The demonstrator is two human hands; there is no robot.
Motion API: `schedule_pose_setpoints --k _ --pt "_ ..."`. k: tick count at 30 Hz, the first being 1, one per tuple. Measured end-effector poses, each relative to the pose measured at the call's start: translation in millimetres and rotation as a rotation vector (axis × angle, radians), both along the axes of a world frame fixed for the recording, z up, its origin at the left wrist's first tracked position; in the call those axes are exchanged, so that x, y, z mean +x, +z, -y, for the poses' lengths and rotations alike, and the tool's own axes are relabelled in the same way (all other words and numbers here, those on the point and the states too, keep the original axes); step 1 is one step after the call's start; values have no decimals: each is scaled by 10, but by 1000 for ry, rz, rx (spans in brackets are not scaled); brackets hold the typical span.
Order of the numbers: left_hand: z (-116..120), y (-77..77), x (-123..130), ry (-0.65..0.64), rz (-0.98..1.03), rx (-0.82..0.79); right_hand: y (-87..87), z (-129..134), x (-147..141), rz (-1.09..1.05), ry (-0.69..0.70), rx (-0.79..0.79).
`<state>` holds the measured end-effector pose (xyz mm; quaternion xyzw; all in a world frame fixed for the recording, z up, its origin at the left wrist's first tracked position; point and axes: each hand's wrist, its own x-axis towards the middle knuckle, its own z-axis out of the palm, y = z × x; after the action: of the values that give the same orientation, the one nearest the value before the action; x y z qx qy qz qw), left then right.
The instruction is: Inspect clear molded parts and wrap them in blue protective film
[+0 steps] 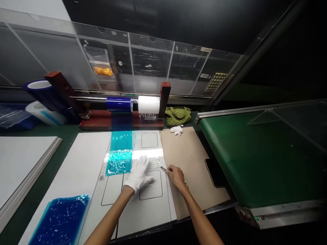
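Observation:
My left hand (139, 174), in a white glove, lies flat with its fingers apart on a white template sheet (145, 212) marked with rounded rectangle outlines. My right hand (177, 178) is bare and pinches slim metal tweezers (164, 169). Their tip points at a small patch of clear film (153, 163), close to my gloved fingertips. To the left of that glove lies a crumpled piece of teal film (119, 162). A larger sheet of wrinkled blue film (60, 221) rests on a white board (76, 170) at the lower left.
A tan board (194, 163) lies to the right, with a white glove (176, 130) at its far end. Behind stand blue and white film rolls (119, 104) on a rod. A phone (215, 172) lies beside a green conveyor belt (255, 153).

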<state>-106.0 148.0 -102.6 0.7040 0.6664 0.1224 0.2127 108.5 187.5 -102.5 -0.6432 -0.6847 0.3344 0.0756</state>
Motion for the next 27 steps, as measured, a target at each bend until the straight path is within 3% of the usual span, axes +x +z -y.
schedule_pose_setpoints --k 4,9,13,16,22,27 --pt "-178 -129 36 -87 -95 7 -57 -112 7 -128 28 -63" --pt "-313 -133 -36 -146 -175 100 -73 -176 144 -260 22 -128" --pt "-233 -141 -59 -218 -212 183 -58 -220 387 -248 -70 -74" --pt "113 -145 9 -244 -235 254 -19 -225 577 -198 -153 7" --pt "1134 -156 256 -279 -259 441 117 -44 690 -169 -160 108" --pt "1687 -371 416 -359 -266 621 259 217 637 -194 -97 157"
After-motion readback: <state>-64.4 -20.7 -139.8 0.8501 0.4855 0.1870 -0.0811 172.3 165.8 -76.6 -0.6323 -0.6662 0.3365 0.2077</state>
